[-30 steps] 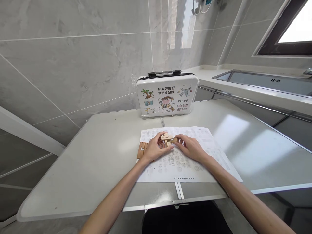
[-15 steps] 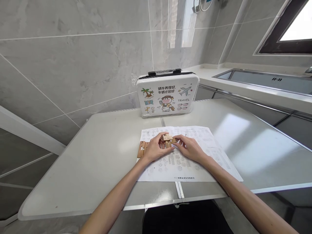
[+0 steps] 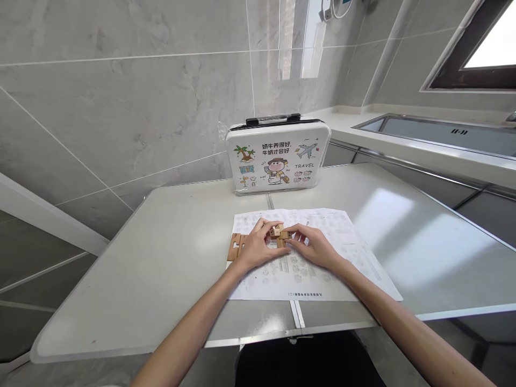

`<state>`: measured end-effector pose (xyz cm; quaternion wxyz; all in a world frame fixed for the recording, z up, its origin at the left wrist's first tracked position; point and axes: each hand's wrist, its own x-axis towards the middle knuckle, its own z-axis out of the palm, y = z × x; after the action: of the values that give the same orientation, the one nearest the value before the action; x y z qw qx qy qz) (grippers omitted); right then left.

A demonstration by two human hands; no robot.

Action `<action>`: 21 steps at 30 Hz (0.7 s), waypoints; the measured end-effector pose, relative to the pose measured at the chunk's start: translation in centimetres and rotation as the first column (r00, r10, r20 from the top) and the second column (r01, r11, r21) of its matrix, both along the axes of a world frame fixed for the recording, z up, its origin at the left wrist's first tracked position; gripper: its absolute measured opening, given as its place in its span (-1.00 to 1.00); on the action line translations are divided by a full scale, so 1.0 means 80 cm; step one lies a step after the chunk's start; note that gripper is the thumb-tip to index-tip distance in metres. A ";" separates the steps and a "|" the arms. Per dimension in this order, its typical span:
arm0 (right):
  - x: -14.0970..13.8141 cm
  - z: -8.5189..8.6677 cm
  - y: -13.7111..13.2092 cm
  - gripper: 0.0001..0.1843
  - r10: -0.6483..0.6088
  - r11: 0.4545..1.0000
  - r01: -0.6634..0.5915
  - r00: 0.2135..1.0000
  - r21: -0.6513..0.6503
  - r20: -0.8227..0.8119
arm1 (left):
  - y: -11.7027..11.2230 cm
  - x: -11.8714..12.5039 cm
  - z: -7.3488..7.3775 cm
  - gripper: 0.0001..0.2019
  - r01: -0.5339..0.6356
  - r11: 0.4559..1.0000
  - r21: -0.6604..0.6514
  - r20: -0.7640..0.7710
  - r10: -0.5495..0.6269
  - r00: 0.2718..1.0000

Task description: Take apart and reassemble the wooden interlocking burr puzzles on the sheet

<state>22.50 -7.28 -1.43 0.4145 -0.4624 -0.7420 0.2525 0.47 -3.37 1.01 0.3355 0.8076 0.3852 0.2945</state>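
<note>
Between my two hands is a small cluster of interlocking wooden puzzle pieces [image 3: 281, 235], held just over a printed instruction sheet [image 3: 338, 285]. My left hand [image 3: 256, 246] grips the cluster from the left, thumb below and fingers above. From the right, my right hand [image 3: 309, 243] pinches the end of a piece that juts out sideways. Flat notched wooden pieces [image 3: 234, 247] with dark markings lie on the sheet's left edge, partly hidden by my left hand. The sheet carries many small grey diagrams.
A white cartoon-printed case [image 3: 278, 156] in clear plastic stands at the back of the folding table [image 3: 173, 258]. A grey tiled wall [image 3: 133, 107] rises behind it. To the right is a counter with a sink [image 3: 435, 134].
The pieces between my hands have turned and sit closer together. My left fingers have shifted slightly right over the top, while my right hand has barely moved.
</note>
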 end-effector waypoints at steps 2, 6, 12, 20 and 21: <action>-0.001 0.002 -0.001 -0.77 0.002 1.000 -0.002 1.000 0.003 -0.009 | 0.000 0.000 -0.002 -0.31 0.017 1.000 -0.008 0.010 -0.017 1.000; -0.001 0.004 -0.001 -0.72 -0.015 1.000 0.014 0.999 -0.009 -0.041 | 0.001 0.000 -0.001 -0.32 0.039 0.999 0.000 0.018 -0.039 0.999; 0.000 0.004 0.003 -0.61 -0.003 0.991 -0.018 0.988 -0.135 -0.155 | 0.002 0.000 0.006 -0.32 0.021 0.999 -0.033 0.049 -0.020 0.999; -0.002 0.012 0.003 -0.61 0.040 0.963 -0.082 0.986 -0.255 -0.163 | 0.005 -0.004 0.004 -0.30 0.057 0.988 -0.144 0.125 -0.039 0.991; -0.002 0.014 0.002 -0.61 0.049 0.957 -0.098 0.982 -0.271 -0.181 | 0.004 -0.005 0.006 -0.31 0.067 0.988 -0.141 0.116 -0.051 0.992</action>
<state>22.37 -7.14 -0.29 0.3979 -0.4647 -0.6772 0.4088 0.07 -3.02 1.52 0.4227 0.7745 0.3620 0.3007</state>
